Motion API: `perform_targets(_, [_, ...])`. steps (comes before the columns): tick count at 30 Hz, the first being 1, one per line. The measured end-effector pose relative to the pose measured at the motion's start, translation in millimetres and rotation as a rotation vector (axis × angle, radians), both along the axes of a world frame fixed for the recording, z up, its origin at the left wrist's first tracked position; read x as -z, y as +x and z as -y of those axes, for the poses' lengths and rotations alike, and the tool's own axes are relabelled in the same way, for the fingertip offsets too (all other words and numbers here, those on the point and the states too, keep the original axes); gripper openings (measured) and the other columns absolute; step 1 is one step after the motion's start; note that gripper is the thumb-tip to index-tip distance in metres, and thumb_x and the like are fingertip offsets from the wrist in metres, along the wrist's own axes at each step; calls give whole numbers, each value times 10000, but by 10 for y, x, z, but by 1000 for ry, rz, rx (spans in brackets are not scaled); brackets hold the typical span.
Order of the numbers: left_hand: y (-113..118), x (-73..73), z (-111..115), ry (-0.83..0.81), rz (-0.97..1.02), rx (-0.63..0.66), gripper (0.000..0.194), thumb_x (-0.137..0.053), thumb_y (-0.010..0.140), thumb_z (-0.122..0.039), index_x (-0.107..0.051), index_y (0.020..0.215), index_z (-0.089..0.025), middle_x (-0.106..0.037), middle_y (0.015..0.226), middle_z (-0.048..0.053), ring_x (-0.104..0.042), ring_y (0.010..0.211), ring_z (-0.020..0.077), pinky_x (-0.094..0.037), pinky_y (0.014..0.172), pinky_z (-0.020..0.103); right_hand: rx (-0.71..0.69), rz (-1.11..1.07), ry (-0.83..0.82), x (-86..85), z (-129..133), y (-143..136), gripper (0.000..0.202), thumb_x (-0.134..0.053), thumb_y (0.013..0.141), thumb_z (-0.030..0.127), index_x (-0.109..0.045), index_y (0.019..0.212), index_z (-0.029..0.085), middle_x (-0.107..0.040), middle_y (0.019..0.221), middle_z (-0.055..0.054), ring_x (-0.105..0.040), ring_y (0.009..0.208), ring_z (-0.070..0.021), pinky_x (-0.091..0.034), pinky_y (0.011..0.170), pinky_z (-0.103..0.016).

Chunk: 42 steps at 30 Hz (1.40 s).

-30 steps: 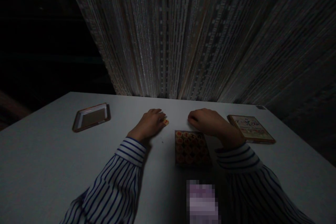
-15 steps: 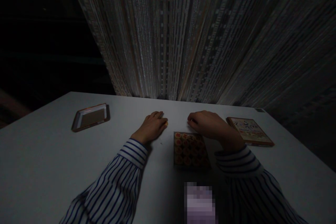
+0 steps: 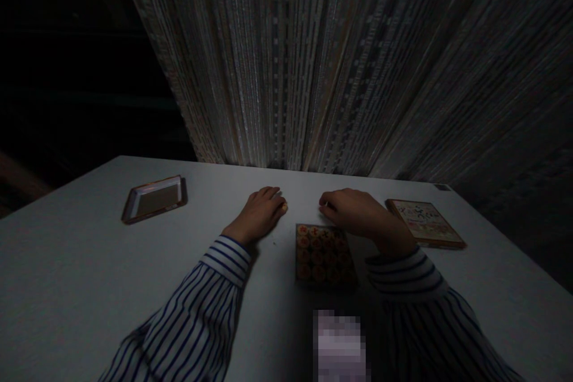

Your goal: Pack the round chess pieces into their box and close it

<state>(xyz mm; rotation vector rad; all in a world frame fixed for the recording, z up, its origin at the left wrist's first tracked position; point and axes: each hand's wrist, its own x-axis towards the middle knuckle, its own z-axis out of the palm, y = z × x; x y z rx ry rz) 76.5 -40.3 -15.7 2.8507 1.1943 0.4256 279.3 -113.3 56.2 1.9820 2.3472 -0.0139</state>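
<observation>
The round piece (image 3: 285,208) is located near the centre of the frame, at the fingertips of the left hand (image 3: 258,213), and is partly covered by them. The step in hand is judged to be the handling of this single piece. Any move from this position would call for a secure fingertip hold — the exposed edge is small — and for clearance from the box below.

Left hand: palm down, fingers bent, thumb drawn in; the piece appears to be gripped at the tips. Firmness of the grip cannot be determined.

Right hand (image 3: 356,210): fingers curled toward the thumb, poised beyond the upper right corner of the box. Whether anything is enclosed cannot be told.

The square box (image 3: 296,259) lies below and between the hands. It contains rows of similar pieces (image 3: 317,258), face up; the lower right rows are in deep shadow.

Outward on the white worktop (image 3: 67,262): a shallow tray (image 3: 159,200) at left, and a flat illustrated case (image 3: 425,222) at right, near the right wrist. A pixelated pale patch (image 3: 341,346) occupies the lower centre — contents unreadable. A striped curtain (image 3: 286,59) hangs behind.
</observation>
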Motion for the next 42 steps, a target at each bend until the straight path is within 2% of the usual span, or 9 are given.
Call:
perform_targets(7, [51, -136, 21, 36, 180, 76, 320, -385, 915, -322, -605, 1066, -146, -603, 1186, 136, -534, 1111, 249, -398, 943, 410, 5, -11, 7, -1, 8, -21, 318, -400, 850, 321, -652, 994, 189, -688, 973, -121, -621, 908, -271, -418, 678, -333])
perform_targets(13, [124, -271, 113, 13, 297, 76, 288, -506, 868, -312, -587, 1086, -143, -675, 1006, 103, -611, 939, 233, -424, 880, 390, -42, -93, 61, -17, 9, -55, 322, -384, 865, 304, -679, 926, 190, -704, 912, -101, -632, 836, -241, -391, 641, -300])
perform_targets(21, [210, -407, 254, -41, 369, 149, 248, -569, 839, -331, -607, 1018, -164, -690, 922, 63, -623, 851, 202, -428, 833, 364, -46, -385, 101, -58, 16, -53, 327, -408, 870, 314, -703, 907, 180, -713, 873, -69, -620, 783, -195, -372, 637, -269])
perform_targets(28, [264, -448, 331, -97, 457, 133, 245, -592, 820, -356, -620, 978, -171, -691, 880, 53, -616, 815, 187, -439, 796, 353, -58, -600, 94, -71, -6, -40, 288, -446, 837, 268, -706, 800, 148, -693, 746, -51, -590, 691, -154, -376, 599, -240])
perform_targets(32, [307, -422, 337, -239, 607, 132, 269, -616, 794, -375, -629, 970, -173, -687, 879, 48, -620, 811, 173, -462, 756, 314, -64, -696, 83, -54, -33, 4, 269, -459, 814, 246, -701, 771, 136, -680, 708, -40, -580, 660, -140, -396, 607, -233])
perform_targets(37, [359, -402, 300, -556, 862, 166, 223, -606, 787, -339, -662, 888, -148, -695, 878, 55, -624, 827, 160, -474, 775, 298, -71, -727, 49, -37, -37, 67, 272, -475, 815, 293, -686, 761, 129, -679, 713, -41, -597, 675, -144, -407, 609, -234])
perform_targets(42, [391, -429, 295, -736, 972, 24, 125, -637, 733, -238, -671, 771, -124, -689, 785, 46, -607, 741, 136, -472, 746, 292, -89, -709, 50, -62, -14, 59, 257, -486, 816, 281, -694, 777, 134, -685, 718, -37, -597, 668, -143, -409, 615, -238])
